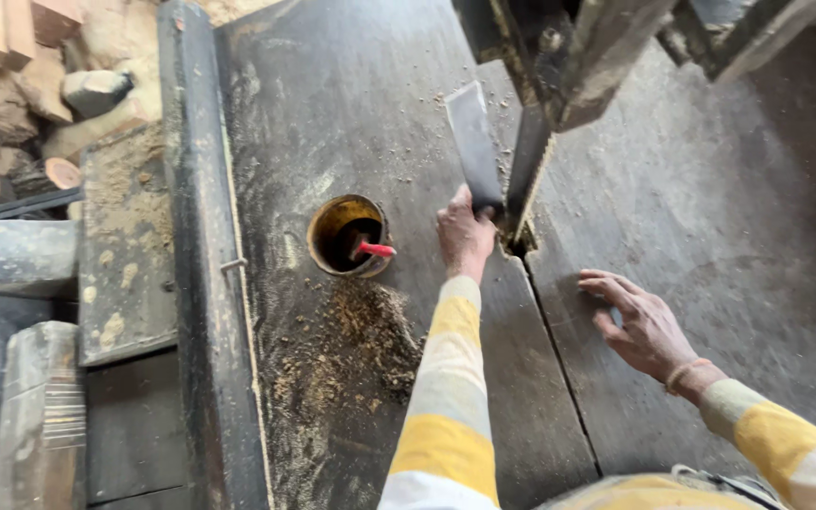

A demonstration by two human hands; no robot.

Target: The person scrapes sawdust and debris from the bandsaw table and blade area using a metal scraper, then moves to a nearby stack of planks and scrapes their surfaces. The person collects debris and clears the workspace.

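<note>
I look down on a dark metal saw table [351,104] dusted with sawdust. My left hand [465,236] grips the lower end of a flat grey metal plate [472,142] that stands tilted beside the band saw blade [527,175]. The blade drops into a slot in the table right next to this hand. My right hand [639,326] rests flat on the table surface to the right of the slot, fingers spread, holding nothing. Both arms wear yellow, white and grey striped sleeves.
A round hole [347,234] in the table holds a red-handled tool [375,249]. A sawdust pile [351,345] lies below it. A raised metal rail [205,283] runs down the table's left edge. Cut wood and logs [11,104] lie at far left. The saw's frame [597,47] overhangs the top.
</note>
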